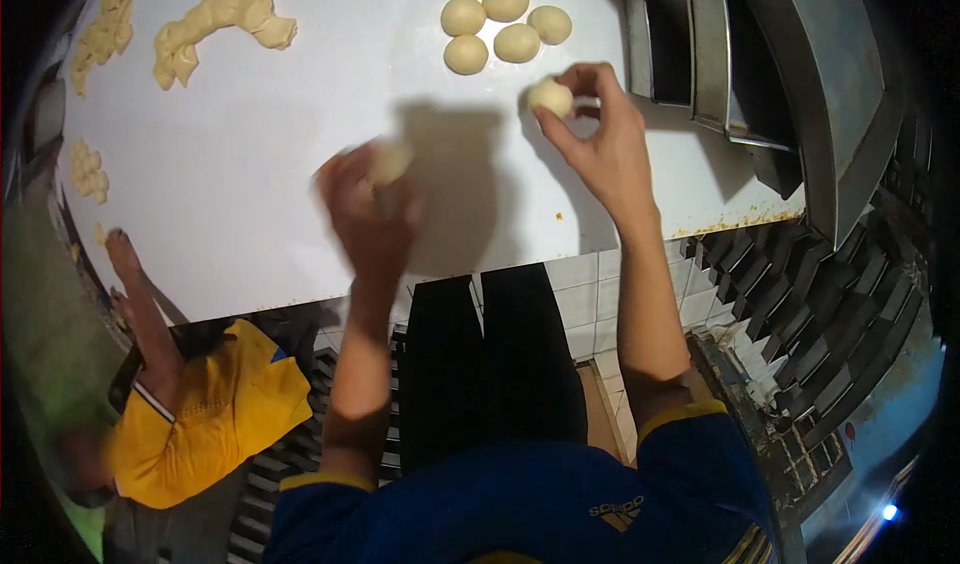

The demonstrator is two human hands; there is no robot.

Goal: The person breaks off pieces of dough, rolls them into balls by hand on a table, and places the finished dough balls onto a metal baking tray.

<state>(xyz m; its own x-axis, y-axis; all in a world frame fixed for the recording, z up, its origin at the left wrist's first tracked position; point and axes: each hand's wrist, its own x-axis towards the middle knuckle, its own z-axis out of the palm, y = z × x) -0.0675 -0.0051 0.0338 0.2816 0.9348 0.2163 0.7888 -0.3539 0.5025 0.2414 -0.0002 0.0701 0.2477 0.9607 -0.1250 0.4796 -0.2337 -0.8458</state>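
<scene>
My left hand (371, 211) is raised over the white table (262, 159) with a dough piece (391, 160) in its fingers; both are blurred. My right hand (604, 133) pinches a round dough ball (551, 99) between thumb and fingers, just below a group of smooth dough balls (517, 43) on the table. Toward the upper left lies a curved row of joined dough pieces (217, 13). A longer lumpy strip of dough (109, 28) lies at the far left, with a small cluster of dough pieces (90, 172) below it.
Metal pans (724, 61) stand at the table's right end. A co-worker in a yellow shirt (217, 406) reaches onto the table's left end, a hand (122, 249) by a small dough piece (100, 234). More dark metal pans (817, 286) are stacked below the table at the right.
</scene>
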